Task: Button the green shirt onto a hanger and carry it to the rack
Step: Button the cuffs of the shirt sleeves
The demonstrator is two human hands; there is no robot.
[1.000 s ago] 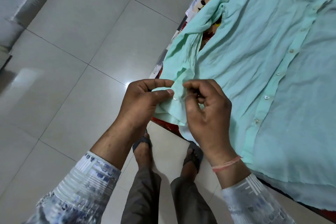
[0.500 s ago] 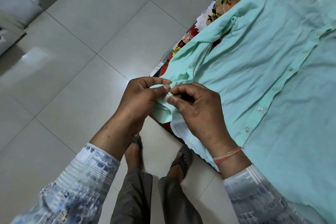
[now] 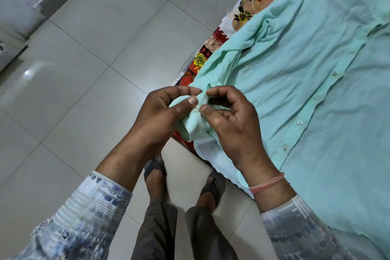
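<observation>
The pale green shirt (image 3: pixel 295 82) lies spread flat on a bed, its front placket with several white buttons running down the right side. One sleeve runs toward me and its cuff (image 3: pixel 193 126) hangs off the bed edge between my hands. My left hand (image 3: pixel 162 116) pinches the cuff with thumb and forefinger. My right hand (image 3: pixel 230 124) pinches the other side of the cuff, thumb tip beside a small button (image 3: pixel 196 109). No hanger or rack is in view.
A floral bedsheet (image 3: pixel 213 46) shows under the shirt along the bed edge. Grey tiled floor (image 3: pixel 88 82) fills the left. My feet in sandals (image 3: pixel 156 173) stand by the bed. A pale ledge or wall base (image 3: pixel 19 6) lies at top left.
My view has swung so more of the shirt and bedsheet shows. Both hands stay on the cuff; my right fingers have shifted around its button.
</observation>
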